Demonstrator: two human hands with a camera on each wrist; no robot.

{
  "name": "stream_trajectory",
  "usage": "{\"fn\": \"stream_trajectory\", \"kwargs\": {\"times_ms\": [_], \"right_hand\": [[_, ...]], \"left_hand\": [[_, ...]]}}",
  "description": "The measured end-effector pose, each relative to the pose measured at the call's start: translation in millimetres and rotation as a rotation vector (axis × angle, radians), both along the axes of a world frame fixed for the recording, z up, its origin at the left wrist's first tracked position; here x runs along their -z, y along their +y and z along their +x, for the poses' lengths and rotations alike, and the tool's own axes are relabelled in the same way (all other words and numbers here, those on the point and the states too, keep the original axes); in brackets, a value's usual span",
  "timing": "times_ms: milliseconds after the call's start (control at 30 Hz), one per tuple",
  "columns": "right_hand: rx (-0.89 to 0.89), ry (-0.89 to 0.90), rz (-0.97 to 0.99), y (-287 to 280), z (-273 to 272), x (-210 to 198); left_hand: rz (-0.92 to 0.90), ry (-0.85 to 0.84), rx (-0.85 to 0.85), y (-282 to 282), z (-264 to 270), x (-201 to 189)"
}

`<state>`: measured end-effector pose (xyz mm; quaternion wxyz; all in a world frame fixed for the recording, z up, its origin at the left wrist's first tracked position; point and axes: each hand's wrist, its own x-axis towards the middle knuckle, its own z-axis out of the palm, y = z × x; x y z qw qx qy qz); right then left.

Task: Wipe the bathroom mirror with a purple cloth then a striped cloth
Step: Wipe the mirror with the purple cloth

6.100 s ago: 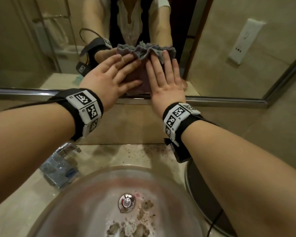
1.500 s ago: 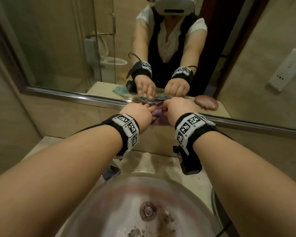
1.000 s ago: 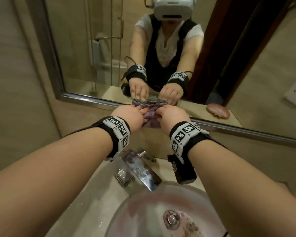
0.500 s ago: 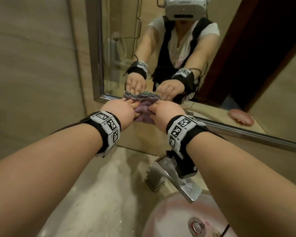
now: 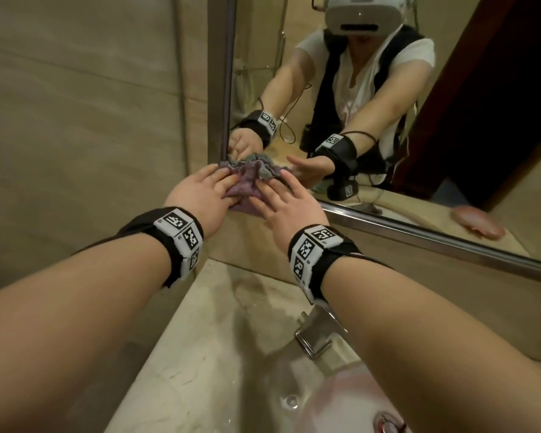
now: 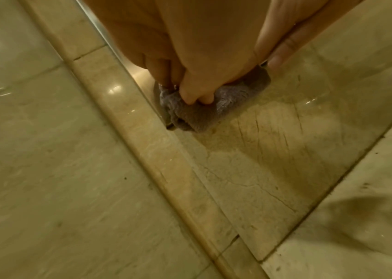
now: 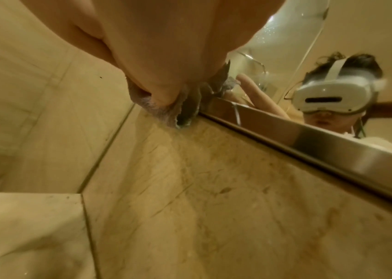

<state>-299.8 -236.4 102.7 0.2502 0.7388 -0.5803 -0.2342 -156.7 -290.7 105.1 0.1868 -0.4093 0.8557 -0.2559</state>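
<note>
Both hands have slid the purple cloth (image 5: 247, 182) leftward along the mirror's bottom rail since the frame 0.5 s ago and now have it in the mirror's lower left corner, their fingers uncurled from fists to lie flat.

From largest to smallest: the mirror (image 5: 388, 89) fills the upper right of the head view, its steel frame (image 5: 450, 248) running down toward the right edge; the tiled wall (image 5: 75, 120) takes the upper left; the stone counter (image 5: 200, 354) and the rim of the basin (image 5: 341, 401) sit at the bottom, with the tap (image 5: 317, 335) just above. The left hand (image 5: 200, 198) and right hand (image 5: 289, 210) press the bunched cloth against glass and frame, fingers straight and spread, neither one gripping it (the left-wrist view shows fingertips (image 6: 197, 96) pushing into the pile).

By the look of it, the task is in its 1st pass: the purple cloth is at work and no striped cloth is visible in any view, so pass 2 remains. The frame corner blocks travel left and down; open glass lies up and to the right.
</note>
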Motion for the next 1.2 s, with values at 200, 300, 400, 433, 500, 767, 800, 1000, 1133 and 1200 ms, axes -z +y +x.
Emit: {"fn": "stream_trajectory", "kwargs": {"times_ms": [200, 300, 400, 433, 500, 767, 800, 1000, 1133, 1200], "right_hand": [[0.019, 0.063, -0.099, 0.3, -13.1, -31.8], [0.032, 0.119, -0.104, -0.9, -13.4, -44.0], [0.084, 0.123, -0.102, 2.5, -7.9, -35.2], [0.094, 0.109, -0.096, 3.5, -8.6, -31.6], [0.105, 0.088, -0.086, 7.3, -16.3, -29.0], [0.143, 0.022, -0.094, 47.1, -88.4, -26.7], [0.157, 0.039, -0.095, 51.8, -97.5, -24.3], [0.179, -0.013, -0.107, 82.1, -147.3, -23.4], [0.234, 0.007, -0.121, 101.7, -173.8, -25.1], [0.269, 0.039, -0.127, 115.6, -192.0, -26.0]], "left_hand": [[-0.096, 0.004, -0.034, 5.5, 2.9, -13.2], [-0.126, -0.038, -0.082, 6.6, -4.0, -23.9], [-0.127, -0.035, -0.128, 8.3, -8.9, -22.4], [-0.124, -0.023, -0.131, 9.7, -9.7, -20.9], [-0.136, -0.017, -0.115, 13.5, -12.9, -20.8], [-0.225, -0.022, 0.081, 33.4, -63.2, -21.4], [-0.232, -0.022, 0.114, 36.8, -70.6, -21.8], [-0.261, -0.054, 0.212, 61.5, -117.2, -24.5], [-0.257, -0.063, 0.239, 78.6, -146.3, -27.7], [-0.258, -0.073, 0.273, 89.3, -165.9, -31.6]]}}
